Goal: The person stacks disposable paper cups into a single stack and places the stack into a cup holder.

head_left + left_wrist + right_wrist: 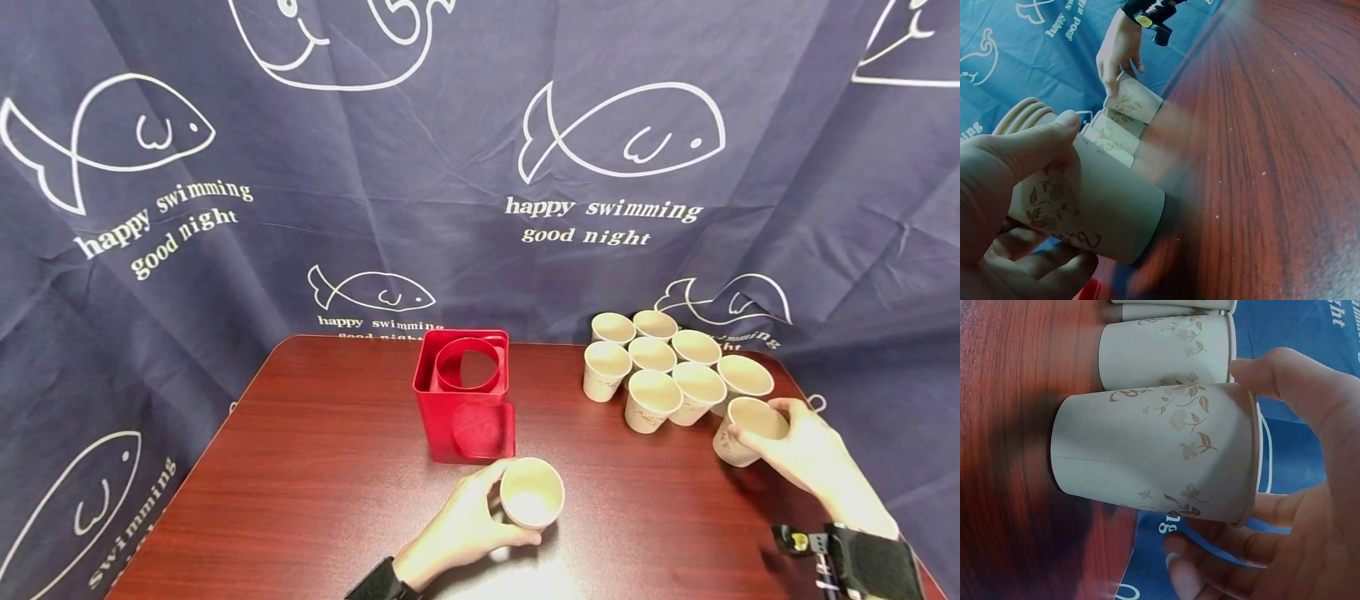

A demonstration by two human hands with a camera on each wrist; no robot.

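My left hand [457, 533] gripped a paper cup [532, 493] just before the red box [467, 398]; my right hand [806, 454] curled round another cup [750, 430] beside the cluster of cups [663, 367].

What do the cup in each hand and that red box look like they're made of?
Cup in the left hand: looks like paper, matte cream with a printed brown floral motif and a rolled rim. Cup in the right hand: the same paper look, with a visible side seam line. Red box: probably moulded plastic, smooth and slightly glossy with a round opening on top; metal cannot be ruled out.
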